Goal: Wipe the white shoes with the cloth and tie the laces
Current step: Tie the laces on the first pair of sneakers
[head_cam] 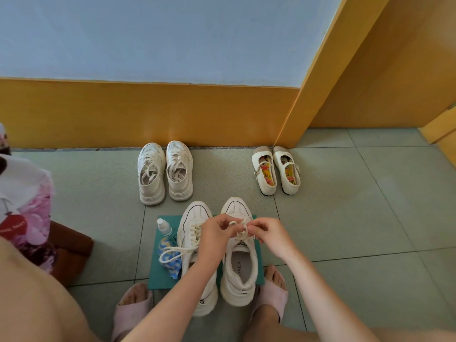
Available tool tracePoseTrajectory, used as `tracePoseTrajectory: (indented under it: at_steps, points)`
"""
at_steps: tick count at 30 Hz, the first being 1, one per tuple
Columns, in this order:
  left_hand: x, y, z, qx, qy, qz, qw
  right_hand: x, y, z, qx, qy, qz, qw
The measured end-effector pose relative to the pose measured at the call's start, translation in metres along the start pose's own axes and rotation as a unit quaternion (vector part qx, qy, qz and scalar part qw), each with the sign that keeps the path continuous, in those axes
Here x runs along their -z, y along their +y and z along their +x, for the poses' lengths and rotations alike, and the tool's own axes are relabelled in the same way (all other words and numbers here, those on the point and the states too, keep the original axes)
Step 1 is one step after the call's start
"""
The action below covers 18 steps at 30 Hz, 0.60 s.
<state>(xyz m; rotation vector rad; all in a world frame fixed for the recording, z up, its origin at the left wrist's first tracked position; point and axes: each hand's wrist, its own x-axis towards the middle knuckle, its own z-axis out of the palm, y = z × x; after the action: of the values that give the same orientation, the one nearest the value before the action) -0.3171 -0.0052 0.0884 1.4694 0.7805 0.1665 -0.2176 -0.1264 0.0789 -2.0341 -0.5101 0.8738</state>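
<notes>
Over the right-hand white leather sneaker [240,270], left hand [216,236] and right hand [270,234] pinch cream laces [243,225]; a slipped grip would likely undo the knot.

Smooth white shoes [240,288], matt floor tiles [345,218]

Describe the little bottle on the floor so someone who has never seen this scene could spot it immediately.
Find the green mat on the tiled floor, under the white sneakers nearest the person. The small bottle sits at its far left corner, beside the left sneaker's toe. Unlike the blue-and-white cloth just nearer, it is clear plastic with a white cap.
</notes>
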Motion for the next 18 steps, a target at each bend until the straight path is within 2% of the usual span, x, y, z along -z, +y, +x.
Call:
tracePoseTrajectory:
  at_steps: [7,14,18]
  points:
    - [0.015,-0.002,-0.001,0.003,0.080,0.040,0.996,0.011,0.011,-0.007,-0.041,-0.022,-0.144,0.989]
    - [0.031,-0.010,-0.004,0.092,0.123,-0.097,0.983,0.023,0.019,-0.011,-0.096,-0.044,-0.195,0.975]
    - [0.035,-0.009,-0.007,0.099,0.140,-0.107,0.979,0.026,0.019,-0.012,-0.105,-0.034,-0.197,0.974]
